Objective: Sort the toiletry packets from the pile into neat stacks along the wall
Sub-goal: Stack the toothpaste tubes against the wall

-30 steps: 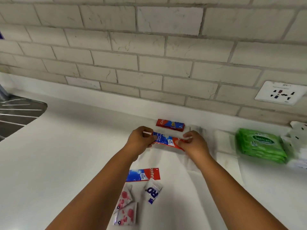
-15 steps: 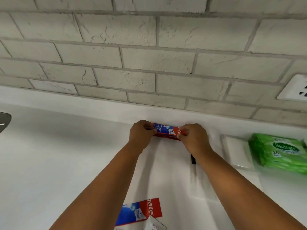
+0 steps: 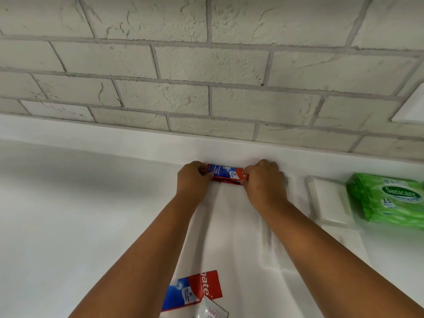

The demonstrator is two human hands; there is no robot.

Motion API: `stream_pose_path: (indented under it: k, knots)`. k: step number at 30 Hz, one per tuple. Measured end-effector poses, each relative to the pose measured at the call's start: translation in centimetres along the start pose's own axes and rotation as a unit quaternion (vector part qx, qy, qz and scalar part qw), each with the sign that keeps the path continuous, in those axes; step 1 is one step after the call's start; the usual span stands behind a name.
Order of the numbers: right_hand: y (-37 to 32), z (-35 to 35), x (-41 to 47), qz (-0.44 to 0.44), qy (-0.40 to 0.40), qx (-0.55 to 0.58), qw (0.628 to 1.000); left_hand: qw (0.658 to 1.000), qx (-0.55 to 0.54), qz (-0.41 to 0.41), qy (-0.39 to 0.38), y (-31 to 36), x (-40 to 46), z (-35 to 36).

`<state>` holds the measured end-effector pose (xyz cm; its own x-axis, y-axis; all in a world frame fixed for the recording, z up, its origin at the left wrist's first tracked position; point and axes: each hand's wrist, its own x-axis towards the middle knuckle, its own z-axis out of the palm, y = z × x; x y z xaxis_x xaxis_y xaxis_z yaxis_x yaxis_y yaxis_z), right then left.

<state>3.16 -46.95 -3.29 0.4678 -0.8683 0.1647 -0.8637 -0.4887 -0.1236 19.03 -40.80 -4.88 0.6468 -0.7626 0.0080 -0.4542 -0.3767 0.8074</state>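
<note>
Toothpaste packet (image 3: 226,174) light, flat, likely slippery; your left hand (image 3: 192,180) and right hand (image 3: 263,182) pinch its ends against far wall (image 3: 206,65). Keep hold at short ends.

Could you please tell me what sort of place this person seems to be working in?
Probably a bathroom or kitchen counter: a white countertop runs along a pale brick-pattern wall, with toothpaste boxes and a green wipes pack set out, and a wall socket at the right edge.
</note>
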Motion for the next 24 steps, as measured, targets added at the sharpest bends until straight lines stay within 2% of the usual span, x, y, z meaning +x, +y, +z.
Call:
stream_pose_path:
  k: [5,13,19,24]
  knots:
    - [-0.2,0.0,-0.2,0.003,0.006,-0.051,0.999,1.000,0.008,-0.004,-0.001,0.1,0.0,0.2]
    - [-0.4,-0.7,-0.2,-0.001,0.004,-0.046,0.999,0.999,0.029,-0.009,-0.008,0.3,0.0,0.0]
    - [-0.7,-2.5,-1.4,-0.020,0.019,0.000,1.000,0.999,0.032,0.001,0.011,1.1,-1.4,-1.5]
    - [-1.7,-4.4,-3.6,-0.041,-0.050,0.096,0.993,0.999,0.031,0.028,0.006,1.4,-4.4,-4.5]
